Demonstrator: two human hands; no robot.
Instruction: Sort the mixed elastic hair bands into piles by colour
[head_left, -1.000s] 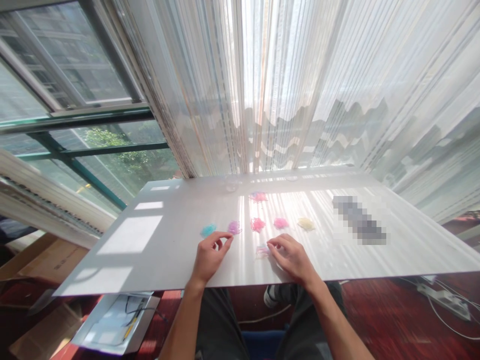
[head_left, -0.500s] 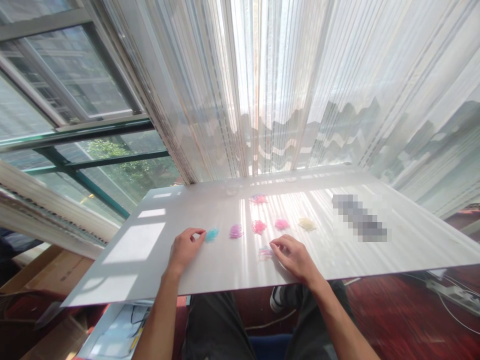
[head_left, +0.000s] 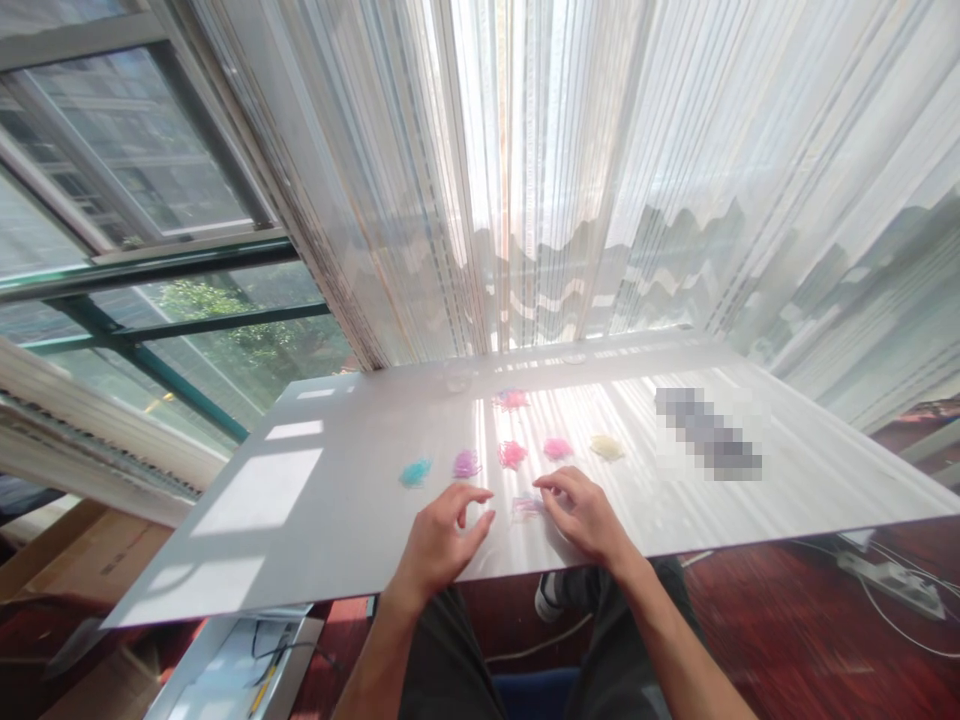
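Note:
My left hand (head_left: 451, 530) is over the near middle of the table, thumb and forefinger apart with nothing visible between them. To its right, my right hand (head_left: 583, 512) rests low over the table with its fingers bent and their tips a little apart. Its fingertips are at the edge of a small mixed pile of pale pink and purple strands (head_left: 526, 507), partly covered by the hand. Beyond the hands lie small heaps of thin strands: turquoise (head_left: 415, 473), purple (head_left: 466, 463), deep pink (head_left: 513, 455), light pink (head_left: 557, 448) and pale yellow (head_left: 607, 447).
A mixed pink and blue heap (head_left: 512, 399) lies farther back on the white table (head_left: 360, 540). A clear, faint object (head_left: 458, 378) is near the back edge. A blurred-out dark object (head_left: 709, 430) lies on the right. Sheer curtains (head_left: 555, 180) hang behind the table.
My left hand has left the turquoise heap, moved right toward the mixed pile, and its pinched fingers have spread. My right hand stays beside the mixed pile. The view has shifted slightly.

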